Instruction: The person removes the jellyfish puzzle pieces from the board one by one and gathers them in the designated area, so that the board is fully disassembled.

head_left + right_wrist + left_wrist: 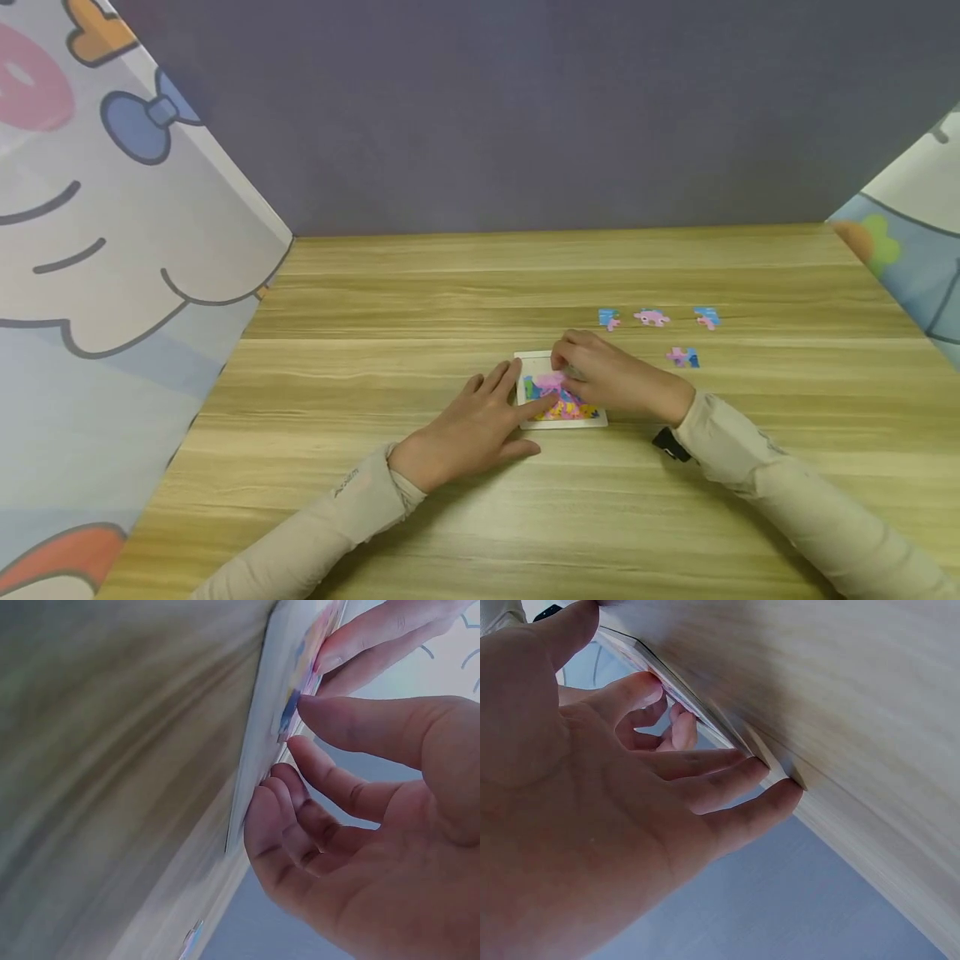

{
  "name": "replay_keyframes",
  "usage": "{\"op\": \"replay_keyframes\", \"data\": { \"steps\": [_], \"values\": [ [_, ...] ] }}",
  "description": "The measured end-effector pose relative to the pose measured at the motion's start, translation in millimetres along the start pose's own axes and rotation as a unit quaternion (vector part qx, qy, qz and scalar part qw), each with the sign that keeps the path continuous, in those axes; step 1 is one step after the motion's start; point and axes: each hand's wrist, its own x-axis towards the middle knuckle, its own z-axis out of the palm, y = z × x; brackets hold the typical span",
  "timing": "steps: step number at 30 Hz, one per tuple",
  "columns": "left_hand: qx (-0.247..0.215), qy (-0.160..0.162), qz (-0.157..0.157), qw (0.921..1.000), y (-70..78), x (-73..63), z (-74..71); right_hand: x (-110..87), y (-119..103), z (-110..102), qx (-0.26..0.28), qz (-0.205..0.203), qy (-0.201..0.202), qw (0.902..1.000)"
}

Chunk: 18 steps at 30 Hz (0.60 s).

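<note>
A small jigsaw puzzle in a white frame (562, 424) lies on the table, its upper part bare and its lower part filled with pink, blue and yellow pieces (581, 410). My left hand (468, 429) is spread at the frame's left side. Its index finger presses on the pieces, while other fingertips touch the frame's left edge and the table. Over the right part of the frame, my right hand (615, 371) pinches a puzzle piece (289, 714) between thumb and index fingertip, close over the board. Its other fingers are curled by the frame's edge.
Several loose puzzle pieces lie behind and right of the frame, among them a pink one (652, 317) and a pink-and-blue one (683, 357). A black object (670, 444) shows beside the right wrist. A grey panel (525, 117) stands along the table's back edge.
</note>
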Motion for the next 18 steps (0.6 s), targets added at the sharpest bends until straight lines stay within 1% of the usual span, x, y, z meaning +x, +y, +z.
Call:
{"op": "replay_keyframes", "data": {
  "steps": [5,10,14,18],
  "values": [
    [-0.001,0.007,0.002,1.0,-0.6,-0.8,0.6,0.3,1.8,0.9,0.008,0.005,0.0,1.0],
    [-0.004,0.026,0.012,0.9996,-0.9,-1.9,1.3,1.3,3.0,1.4,0.028,0.008,0.0,0.9996],
    [0.007,0.04,0.021,0.999,-0.6,-1.5,2.1,2.0,4.6,1.0,0.034,0.005,0.001,0.9994],
    [0.017,0.043,0.022,0.9987,0.1,-0.7,2.6,2.0,6.6,0.1,0.041,0.013,-0.005,0.999]
  ]
}}
